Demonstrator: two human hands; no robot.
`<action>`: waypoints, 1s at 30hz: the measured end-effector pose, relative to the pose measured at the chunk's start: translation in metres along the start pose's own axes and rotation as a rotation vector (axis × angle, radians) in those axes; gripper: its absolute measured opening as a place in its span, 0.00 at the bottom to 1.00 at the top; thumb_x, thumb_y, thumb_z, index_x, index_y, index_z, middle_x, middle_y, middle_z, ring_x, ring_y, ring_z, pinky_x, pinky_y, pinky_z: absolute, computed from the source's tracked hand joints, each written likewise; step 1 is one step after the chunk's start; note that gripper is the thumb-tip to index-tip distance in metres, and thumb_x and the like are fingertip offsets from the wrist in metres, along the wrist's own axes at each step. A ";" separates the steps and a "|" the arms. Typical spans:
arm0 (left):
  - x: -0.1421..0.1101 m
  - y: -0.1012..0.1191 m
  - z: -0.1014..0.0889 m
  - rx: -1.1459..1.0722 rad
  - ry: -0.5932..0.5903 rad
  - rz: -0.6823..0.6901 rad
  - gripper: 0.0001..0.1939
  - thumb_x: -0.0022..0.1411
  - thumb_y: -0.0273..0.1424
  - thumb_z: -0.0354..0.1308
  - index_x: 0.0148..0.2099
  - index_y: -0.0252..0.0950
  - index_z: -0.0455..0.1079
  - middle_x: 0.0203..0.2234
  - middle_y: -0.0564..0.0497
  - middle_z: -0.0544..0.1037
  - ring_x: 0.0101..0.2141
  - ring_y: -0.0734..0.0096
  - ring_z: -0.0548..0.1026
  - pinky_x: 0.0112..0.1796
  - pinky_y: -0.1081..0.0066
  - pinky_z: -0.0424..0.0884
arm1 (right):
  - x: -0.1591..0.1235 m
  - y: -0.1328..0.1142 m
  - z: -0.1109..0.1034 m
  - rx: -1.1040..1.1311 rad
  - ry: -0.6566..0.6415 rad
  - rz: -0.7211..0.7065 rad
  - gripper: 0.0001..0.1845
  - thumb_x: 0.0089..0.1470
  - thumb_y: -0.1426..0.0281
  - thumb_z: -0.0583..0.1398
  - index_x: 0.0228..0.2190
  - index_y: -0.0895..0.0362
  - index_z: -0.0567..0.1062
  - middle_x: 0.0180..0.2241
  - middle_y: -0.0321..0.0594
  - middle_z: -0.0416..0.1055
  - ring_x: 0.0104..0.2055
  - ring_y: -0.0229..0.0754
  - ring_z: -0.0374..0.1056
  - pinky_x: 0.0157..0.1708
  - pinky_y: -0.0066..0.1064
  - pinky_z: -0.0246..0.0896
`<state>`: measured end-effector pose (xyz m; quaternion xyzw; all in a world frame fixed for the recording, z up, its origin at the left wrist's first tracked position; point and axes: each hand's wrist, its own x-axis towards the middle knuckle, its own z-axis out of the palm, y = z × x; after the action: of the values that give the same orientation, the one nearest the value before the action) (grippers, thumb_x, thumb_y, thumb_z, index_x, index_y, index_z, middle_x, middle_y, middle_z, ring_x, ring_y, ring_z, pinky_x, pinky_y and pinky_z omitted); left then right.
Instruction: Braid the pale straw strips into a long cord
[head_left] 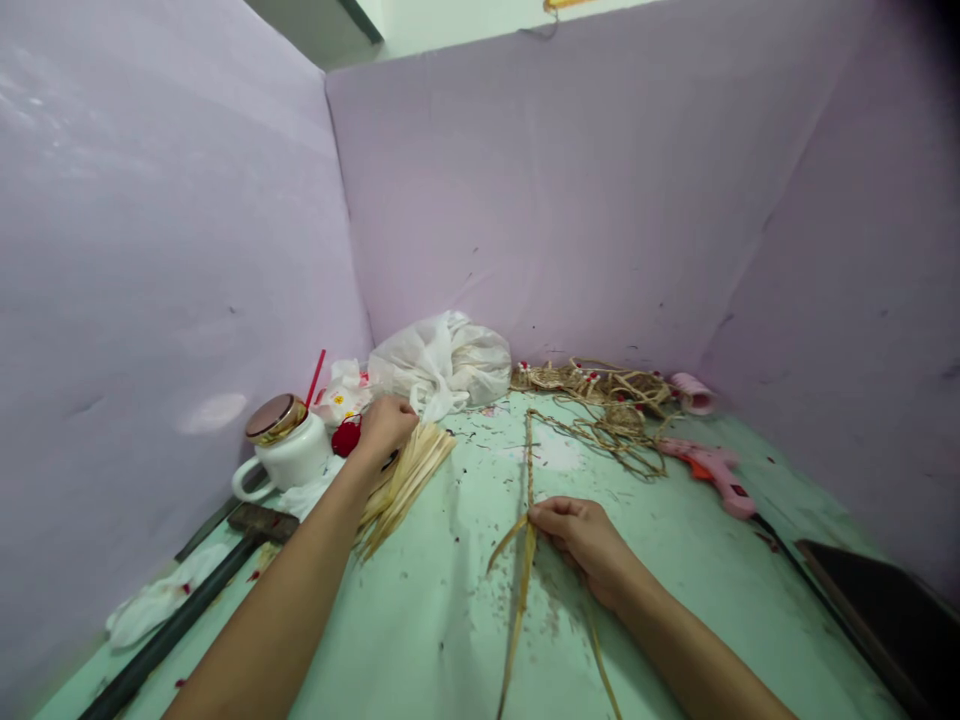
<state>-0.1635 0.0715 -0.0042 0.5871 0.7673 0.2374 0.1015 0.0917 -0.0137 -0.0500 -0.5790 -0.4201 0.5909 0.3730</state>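
My right hand pinches a thin plaited straw braid between thumb and fingertips, at the point where loose strands spread out. One short strand bends left and longer ones trail toward the near edge. My left hand is at the upper end of a bundle of pale straw strips, its fingers curled. What those fingers hold, if anything, is hidden. A small dark object partly shows beneath that hand. Beyond the right hand, the braid's far end bends right toward a tangled heap of braided cord.
At left stand a white mug with a lidded jar in it, a red yarn ball and a hammer. A white plastic bag lies at the back. At right are a pink glue gun, a spool and a dark panel.
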 end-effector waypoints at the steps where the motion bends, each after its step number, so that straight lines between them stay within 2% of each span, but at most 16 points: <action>1: -0.001 0.001 -0.002 0.014 0.000 0.001 0.10 0.44 0.32 0.53 0.29 0.35 0.73 0.24 0.50 0.75 0.29 0.68 0.71 0.29 0.74 0.62 | 0.000 0.000 0.000 -0.005 0.001 0.003 0.07 0.33 0.70 0.61 0.17 0.61 0.69 0.11 0.29 0.55 0.13 0.27 0.44 0.14 0.25 0.34; 5: -0.001 -0.004 -0.006 0.126 0.059 -0.116 0.10 0.44 0.34 0.55 0.28 0.34 0.72 0.24 0.47 0.75 0.28 0.66 0.71 0.26 0.74 0.61 | 0.000 -0.001 0.000 -0.006 0.001 0.003 0.06 0.34 0.70 0.61 0.17 0.61 0.68 0.10 0.28 0.53 0.13 0.27 0.44 0.15 0.25 0.34; 7: 0.001 -0.009 -0.002 0.149 0.033 -0.163 0.10 0.42 0.34 0.56 0.28 0.33 0.72 0.25 0.45 0.75 0.29 0.65 0.71 0.26 0.74 0.61 | 0.000 0.000 0.000 -0.004 -0.004 0.002 0.06 0.34 0.71 0.61 0.17 0.61 0.68 0.10 0.28 0.53 0.13 0.27 0.44 0.15 0.25 0.34; 10: 0.003 -0.014 0.006 0.114 -0.057 -0.146 0.07 0.41 0.31 0.56 0.24 0.33 0.70 0.21 0.46 0.73 0.26 0.67 0.70 0.25 0.74 0.60 | 0.001 0.001 0.000 -0.008 -0.006 0.002 0.05 0.35 0.72 0.60 0.17 0.61 0.68 0.11 0.29 0.54 0.14 0.27 0.44 0.15 0.25 0.34; 14: 0.000 -0.006 0.003 -0.133 -0.054 -0.068 0.05 0.42 0.27 0.54 0.25 0.33 0.70 0.14 0.53 0.67 0.19 0.74 0.65 0.21 0.76 0.56 | 0.001 0.002 0.000 -0.012 -0.013 -0.001 0.05 0.36 0.73 0.60 0.17 0.61 0.68 0.11 0.29 0.54 0.14 0.27 0.44 0.15 0.24 0.34; 18: -0.010 0.010 -0.003 -0.437 -0.251 -0.051 0.03 0.43 0.28 0.53 0.25 0.34 0.65 0.10 0.57 0.59 0.13 0.79 0.58 0.16 0.78 0.49 | 0.000 -0.001 0.001 -0.007 -0.009 0.009 0.04 0.37 0.73 0.59 0.17 0.61 0.68 0.10 0.28 0.54 0.13 0.26 0.43 0.15 0.25 0.33; 23: -0.024 0.022 0.012 -0.390 -0.463 0.027 0.03 0.44 0.27 0.51 0.21 0.35 0.61 0.08 0.58 0.58 0.11 0.80 0.56 0.15 0.78 0.50 | -0.001 -0.003 0.002 -0.016 -0.002 0.003 0.04 0.37 0.73 0.59 0.16 0.61 0.68 0.10 0.28 0.54 0.13 0.27 0.43 0.15 0.25 0.34; 26: -0.027 0.024 0.023 -0.394 -0.575 0.113 0.06 0.45 0.31 0.52 0.21 0.34 0.62 0.10 0.56 0.61 0.12 0.79 0.57 0.16 0.77 0.53 | -0.001 -0.002 0.002 -0.012 -0.006 -0.012 0.04 0.36 0.73 0.59 0.16 0.61 0.69 0.11 0.29 0.55 0.13 0.27 0.45 0.15 0.24 0.35; 30: -0.027 0.023 0.032 -0.331 -0.571 0.166 0.10 0.44 0.37 0.54 0.23 0.34 0.62 0.10 0.58 0.60 0.13 0.78 0.59 0.16 0.77 0.53 | 0.000 -0.002 0.001 -0.028 -0.007 -0.012 0.05 0.35 0.71 0.60 0.16 0.61 0.69 0.11 0.29 0.55 0.13 0.27 0.45 0.15 0.24 0.36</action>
<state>-0.1224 0.0584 -0.0246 0.6657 0.6086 0.1924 0.3866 0.0910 -0.0133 -0.0484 -0.5795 -0.4333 0.5846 0.3669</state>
